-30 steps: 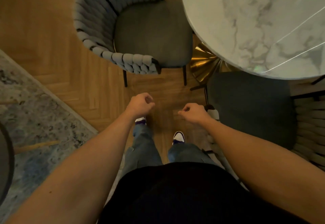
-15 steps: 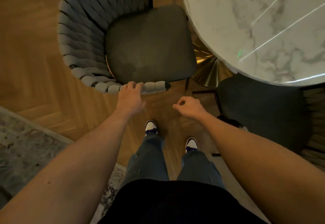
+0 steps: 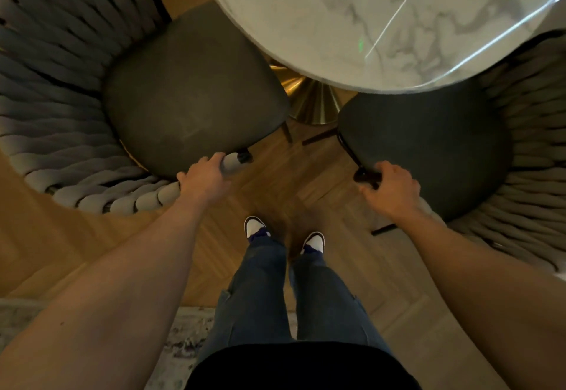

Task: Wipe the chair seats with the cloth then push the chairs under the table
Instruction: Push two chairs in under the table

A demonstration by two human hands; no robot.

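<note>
No cloth in view. Left hand (image 3: 204, 179) grip closed on left chair (image 3: 76, 132) arm end; right hand (image 3: 392, 189) grip closed on right chair (image 3: 459, 151) frame. Both seats partly under counter (image 3: 352, 22); pushing-in appears left.

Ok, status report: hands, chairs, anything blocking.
Left hand gripping left chair armrest end. Right hand gripping right chair frame. Both seats partly under table. No cloth visible.

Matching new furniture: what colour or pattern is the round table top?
White marble with grey veining; the table top shows best in the head view.
</note>
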